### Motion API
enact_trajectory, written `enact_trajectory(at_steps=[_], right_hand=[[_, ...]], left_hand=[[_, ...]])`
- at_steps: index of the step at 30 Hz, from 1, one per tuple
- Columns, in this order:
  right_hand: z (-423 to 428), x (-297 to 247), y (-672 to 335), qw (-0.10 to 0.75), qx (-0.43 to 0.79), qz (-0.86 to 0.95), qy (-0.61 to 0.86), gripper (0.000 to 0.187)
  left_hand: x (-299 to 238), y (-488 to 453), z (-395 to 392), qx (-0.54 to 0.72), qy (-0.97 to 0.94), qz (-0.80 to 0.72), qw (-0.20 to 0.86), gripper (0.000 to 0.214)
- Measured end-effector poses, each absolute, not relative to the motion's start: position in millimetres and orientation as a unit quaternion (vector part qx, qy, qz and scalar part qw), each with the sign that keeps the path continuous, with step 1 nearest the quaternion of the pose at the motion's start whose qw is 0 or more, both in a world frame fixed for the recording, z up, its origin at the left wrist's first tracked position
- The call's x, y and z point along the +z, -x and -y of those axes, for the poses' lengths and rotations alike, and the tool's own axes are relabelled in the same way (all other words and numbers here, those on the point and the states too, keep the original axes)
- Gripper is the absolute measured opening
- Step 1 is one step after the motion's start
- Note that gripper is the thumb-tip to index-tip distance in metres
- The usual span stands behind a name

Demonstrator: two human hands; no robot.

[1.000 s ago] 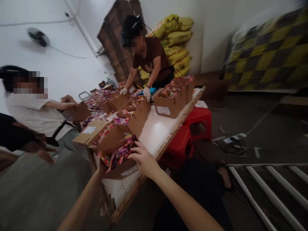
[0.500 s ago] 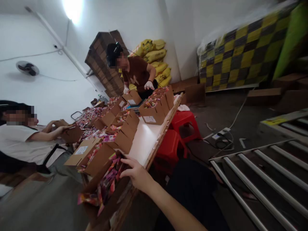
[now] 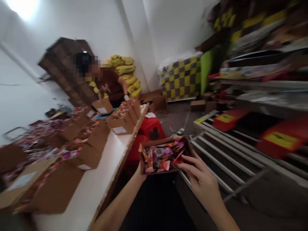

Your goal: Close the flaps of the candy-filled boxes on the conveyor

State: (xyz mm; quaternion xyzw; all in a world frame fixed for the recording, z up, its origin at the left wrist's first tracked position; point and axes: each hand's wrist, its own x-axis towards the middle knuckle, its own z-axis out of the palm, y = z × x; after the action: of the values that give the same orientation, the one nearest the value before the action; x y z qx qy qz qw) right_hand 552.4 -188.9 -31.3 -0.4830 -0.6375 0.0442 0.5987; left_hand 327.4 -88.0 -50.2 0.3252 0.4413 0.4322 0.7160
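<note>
A small cardboard box [image 3: 158, 174] filled with wrapped sweets [image 3: 161, 157] is held up in front of me, beyond the edge of the table [image 3: 96, 183]. My left hand [image 3: 141, 170] supports it at its lower left; most of those fingers are hidden behind the box. At the box's right end is my right hand [image 3: 203, 175], its fingers apart and slightly bent. Its fingertips reach over the rim and touch a red wrapper among the sweets.
Several open boxes [image 3: 96, 144] of sweets line the table to my left, beside a loose heap of sweets [image 3: 40, 128]. A roller conveyor [image 3: 223, 163] runs along my right. Red stools [image 3: 150, 125] stand beyond the box. A co-worker [image 3: 112, 85] stands at the table's far end.
The box has moved off the table edge to the right and now lies level in front of me. My left hand has come into view under it. My view has swung right.
</note>
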Motion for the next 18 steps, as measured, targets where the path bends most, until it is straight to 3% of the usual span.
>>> enact_trajectory(at_steps=[7, 10, 12, 18], right_hand=[[246, -73, -631, 0.533, -0.023, 0.540, 0.651, 0.022], [250, -68, -640, 0.557, -0.006, 0.483, 0.676, 0.046], [247, -61, -645, 0.556, 0.007, 0.479, 0.680, 0.056], [223, -45, -651, 0.396, 0.094, 0.570, 0.714, 0.037]], left_hand=[[-90, -469, 88, 0.279, -0.291, -0.399, 0.824, 0.064], [-83, -468, 79, 0.200, -0.326, -0.375, 0.845, 0.067], [-76, -464, 71, 0.169, -0.381, -0.395, 0.818, 0.065], [-72, -477, 67, 0.243, -0.565, -0.438, 0.655, 0.067]])
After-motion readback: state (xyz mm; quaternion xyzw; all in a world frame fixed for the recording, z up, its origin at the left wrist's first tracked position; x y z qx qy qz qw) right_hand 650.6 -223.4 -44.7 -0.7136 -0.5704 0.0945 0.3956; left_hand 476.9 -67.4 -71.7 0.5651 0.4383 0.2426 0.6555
